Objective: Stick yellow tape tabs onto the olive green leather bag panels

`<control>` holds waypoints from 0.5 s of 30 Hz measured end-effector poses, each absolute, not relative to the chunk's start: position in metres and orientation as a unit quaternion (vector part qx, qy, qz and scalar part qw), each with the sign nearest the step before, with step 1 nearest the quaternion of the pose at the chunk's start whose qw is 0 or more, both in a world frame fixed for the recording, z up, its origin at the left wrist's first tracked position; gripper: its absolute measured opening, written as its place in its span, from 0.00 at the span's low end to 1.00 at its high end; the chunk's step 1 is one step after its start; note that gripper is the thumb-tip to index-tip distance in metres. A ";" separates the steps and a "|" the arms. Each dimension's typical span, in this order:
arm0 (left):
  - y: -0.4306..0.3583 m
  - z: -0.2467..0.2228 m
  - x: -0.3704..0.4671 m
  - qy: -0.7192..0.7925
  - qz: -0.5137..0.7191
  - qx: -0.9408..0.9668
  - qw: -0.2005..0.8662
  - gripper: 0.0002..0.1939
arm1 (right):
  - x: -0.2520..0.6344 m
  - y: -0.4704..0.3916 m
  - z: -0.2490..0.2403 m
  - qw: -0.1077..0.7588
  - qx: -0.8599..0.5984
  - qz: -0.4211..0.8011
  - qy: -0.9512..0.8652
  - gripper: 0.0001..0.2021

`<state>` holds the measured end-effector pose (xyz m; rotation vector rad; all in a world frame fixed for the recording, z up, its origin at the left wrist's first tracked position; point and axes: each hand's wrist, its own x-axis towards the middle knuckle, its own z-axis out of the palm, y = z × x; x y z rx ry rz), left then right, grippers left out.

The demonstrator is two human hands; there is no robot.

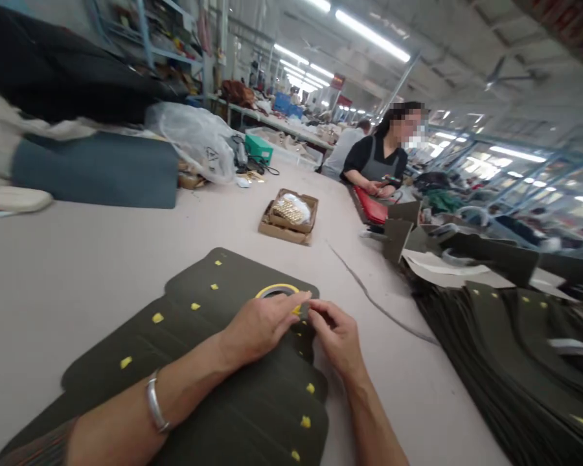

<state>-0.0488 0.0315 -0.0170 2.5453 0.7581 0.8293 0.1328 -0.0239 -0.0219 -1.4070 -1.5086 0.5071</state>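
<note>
A dark olive panel (175, 343) with scalloped edges lies flat on the table, small yellow tape pieces stuck along both sides. On its far right part is a roll of yellow tape (278, 288), partly covered by my left hand (265, 323). The left fingers are closed over the roll's near side, tips pointing right. My right hand (337, 336) is beside the panel's right edge, thumb and index finger pinched close to the left fingertips. Whatever lies in that pinch is too small to make out.
Stacked dark panels (490, 349) fill the right side. Ahead stands a cardboard box (291, 217) holding gold-coloured pieces. A grey cord (369, 294) crosses the table. A plastic bag (194, 139) and blue-grey sheet (97, 169) lie back left. A person (381, 155) works beyond with something red.
</note>
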 end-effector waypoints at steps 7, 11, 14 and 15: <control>0.030 -0.018 -0.050 0.276 0.300 0.898 0.165 0.20 | 0.124 -0.026 -0.023 0.436 -0.503 0.098 -0.740 0.08; 0.030 -0.017 -0.050 0.286 0.293 0.897 0.166 0.16 | 0.124 -0.027 -0.025 0.432 -0.509 0.089 -0.739 0.10; 0.030 -0.016 -0.050 0.290 0.292 0.896 0.166 0.15 | 0.125 -0.029 -0.025 0.449 -0.524 0.115 -0.715 0.10; 0.030 -0.016 -0.049 0.293 0.289 0.896 0.165 0.15 | 0.126 -0.030 -0.025 0.451 -0.522 0.119 -0.715 0.09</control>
